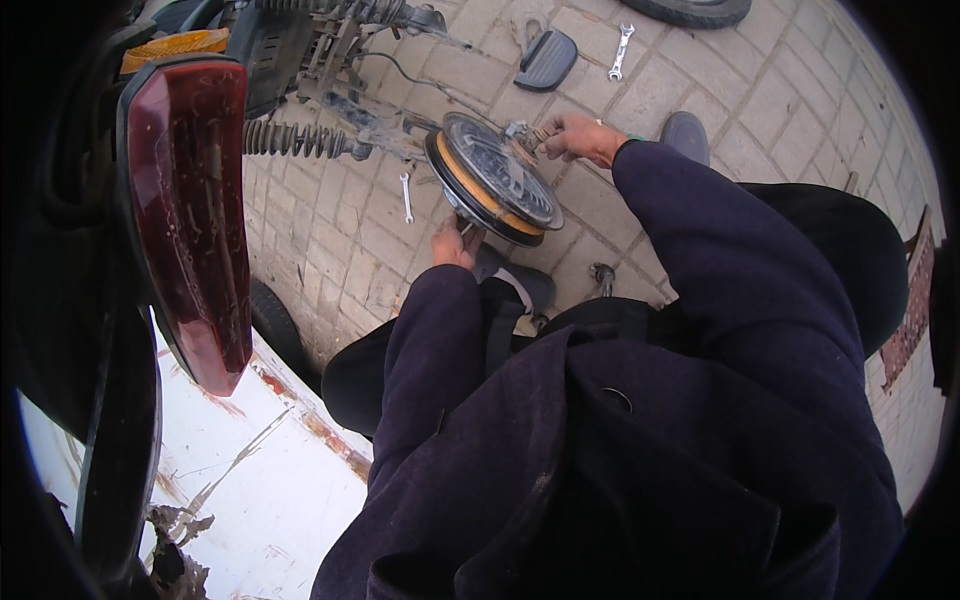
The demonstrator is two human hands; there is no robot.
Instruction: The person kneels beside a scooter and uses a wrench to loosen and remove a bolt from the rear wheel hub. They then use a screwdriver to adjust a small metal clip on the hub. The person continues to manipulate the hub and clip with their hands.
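Some left-hand fingers point(468, 238) are hidden beneath the orange-banded wheel hub point(500, 175).

Bare hands: right hand point(583, 138) farther forward than left hand point(453, 246).
The left forearm point(430, 312) points forward, the fingers curled and partly hidden. The right forearm point(715, 215) angles forward and inward, toward the left, the fingers point(562, 124) bent and drawn together. Dark sleeves point(780, 290) reach to about both wrists point(612, 148).

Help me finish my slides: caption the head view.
Left hand and right hand at opposite sides of an orange-banded wheel, wrenches on the paving.
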